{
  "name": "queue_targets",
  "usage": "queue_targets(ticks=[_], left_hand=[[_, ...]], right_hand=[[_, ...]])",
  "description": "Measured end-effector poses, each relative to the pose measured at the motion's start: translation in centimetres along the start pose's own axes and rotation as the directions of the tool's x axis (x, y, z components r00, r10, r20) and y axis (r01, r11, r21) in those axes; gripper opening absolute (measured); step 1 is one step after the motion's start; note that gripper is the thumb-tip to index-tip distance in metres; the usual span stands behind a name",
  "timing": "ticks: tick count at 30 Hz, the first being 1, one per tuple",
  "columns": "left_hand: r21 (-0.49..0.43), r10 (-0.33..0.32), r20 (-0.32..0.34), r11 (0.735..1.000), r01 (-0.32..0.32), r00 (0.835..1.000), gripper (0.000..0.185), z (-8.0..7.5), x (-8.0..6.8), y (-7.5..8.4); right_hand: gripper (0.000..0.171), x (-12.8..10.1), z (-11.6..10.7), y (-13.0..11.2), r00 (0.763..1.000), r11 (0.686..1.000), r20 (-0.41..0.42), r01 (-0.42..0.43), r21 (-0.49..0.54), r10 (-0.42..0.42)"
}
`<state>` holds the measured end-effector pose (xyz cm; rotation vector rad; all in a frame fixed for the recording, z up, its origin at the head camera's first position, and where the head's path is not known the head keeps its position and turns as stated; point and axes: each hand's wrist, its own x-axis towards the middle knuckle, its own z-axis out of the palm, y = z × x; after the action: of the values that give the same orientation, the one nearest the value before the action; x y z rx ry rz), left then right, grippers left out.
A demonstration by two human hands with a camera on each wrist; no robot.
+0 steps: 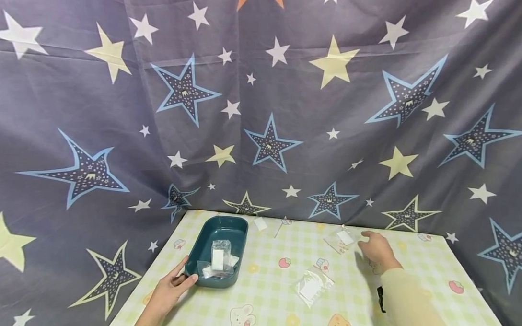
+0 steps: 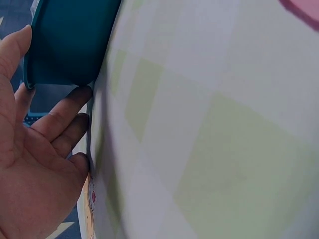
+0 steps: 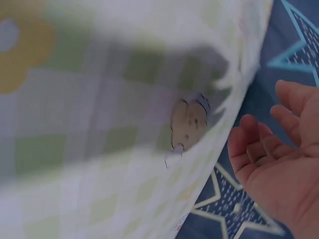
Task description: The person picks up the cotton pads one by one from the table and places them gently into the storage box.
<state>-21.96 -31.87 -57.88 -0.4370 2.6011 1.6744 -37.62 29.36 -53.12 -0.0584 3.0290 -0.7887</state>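
Head: checked tablecloth (image 1: 278,298) with cartoon prints, star-patterned drape behind; left hand (image 1: 170,288) flat, fingers touching the smooth teal tray (image 1: 202,237) holding clear packets; right hand (image 1: 376,251) relaxed beside a small clear bag (image 1: 342,240)
Left wrist: fingers (image 2: 60,117) straight against the tray's rounded corner
Right wrist: palm wide, holding nothing; cloth blurred

Glossy plastic tray (image 1: 206,238), clear plastic bags (image 1: 312,287)

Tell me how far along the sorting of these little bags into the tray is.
A few clear packets already lie in the teal tray, which the left hand touches. The right hand reaches, open, toward the far packet. Another packet lies mid-table, and one near the back edge.
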Motion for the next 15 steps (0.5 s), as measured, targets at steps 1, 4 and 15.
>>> queue_targets(ticks=[1, 4, 15], left_hand=[[0.003, 0.0, -0.003, 1.0, 0.0, 1.0, 0.088, 0.0, 0.0, 0.0], [0.013, 0.001, -0.002, 1.0, -0.001, 1.0, 0.087, 0.0, 0.2, 0.0], [0.013, -0.006, -0.002, 1.0, 0.006, 1.0, 0.088, 0.0, 0.2, -0.1]], right_hand=[[0.053, 0.0, 0.5, -0.2, 1.0, 1.0, 0.006, 0.016, -0.026, -0.016], [0.052, -0.3, 2.1, -1.0, 0.999, 0.993, 0.012, 0.045, -0.109, -0.044], [0.044, -1.4, 5.2, -3.2, 0.992, 0.972, 0.097, 0.105, -0.208, -0.086]])
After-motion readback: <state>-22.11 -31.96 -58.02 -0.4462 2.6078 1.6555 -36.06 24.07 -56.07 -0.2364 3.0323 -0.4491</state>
